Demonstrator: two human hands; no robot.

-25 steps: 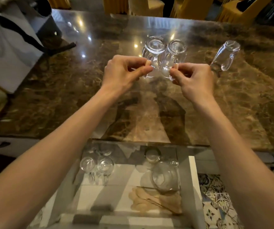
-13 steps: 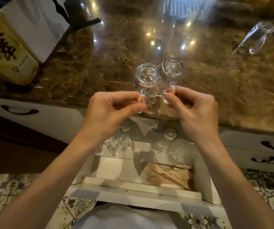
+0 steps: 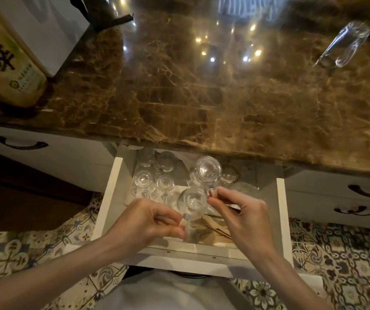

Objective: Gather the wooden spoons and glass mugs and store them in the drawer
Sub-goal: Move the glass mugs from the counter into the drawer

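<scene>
glass mug point(image 3: 192, 203) hangs pinched by its handle in the left hand point(image 3: 151, 222); the right hand point(image 3: 241, 212) pinches a second mug point(image 3: 208, 170) just beyond, both over the open drawer point(image 3: 281, 209), lower centre, holding wooden spoons point(image 3: 221, 230); a third mug point(image 3: 345, 47) lies upper right on the marble counter point(image 3: 179, 97).

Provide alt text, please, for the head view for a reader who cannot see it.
Two hands each pinch a glass mug above an open drawer: the left hand holds the nearer mug, the right hand the farther mug. The drawer contains small glasses and wooden spoons; another glass sits on the marble counter.
</scene>
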